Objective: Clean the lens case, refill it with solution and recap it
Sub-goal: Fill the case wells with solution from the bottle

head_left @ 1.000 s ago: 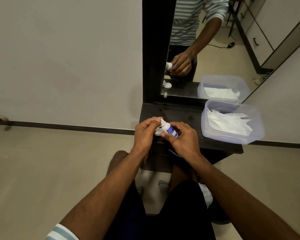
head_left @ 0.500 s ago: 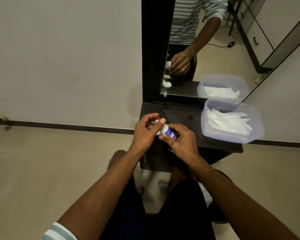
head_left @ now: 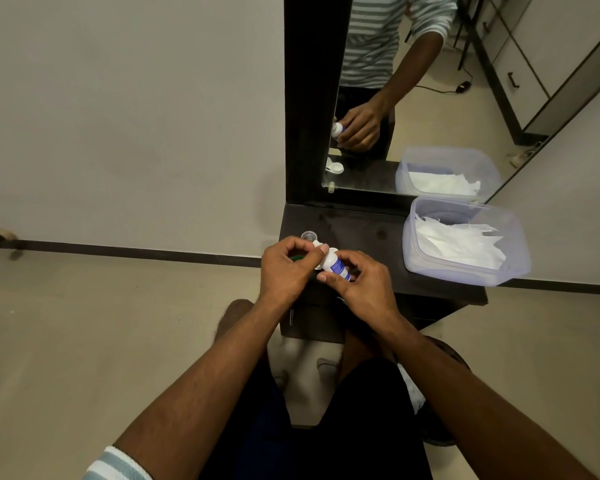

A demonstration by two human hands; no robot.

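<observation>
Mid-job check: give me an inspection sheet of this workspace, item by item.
Surface: dark shelf under a mirror.
Job's things: solution bottle held by both hands; small clear cap on the shelf; lens case mostly hidden.
Clutter: plastic tub of white tissues.
Hands: left hand pinches the bottle's top; right hand grips its body.
Cables: one, seen only in the mirror.
Surroundings: wall, tiled floor.

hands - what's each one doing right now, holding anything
Left hand: fingers curled, pinching the top of the solution bottle.
Right hand: gripping the body of the solution bottle.
</observation>
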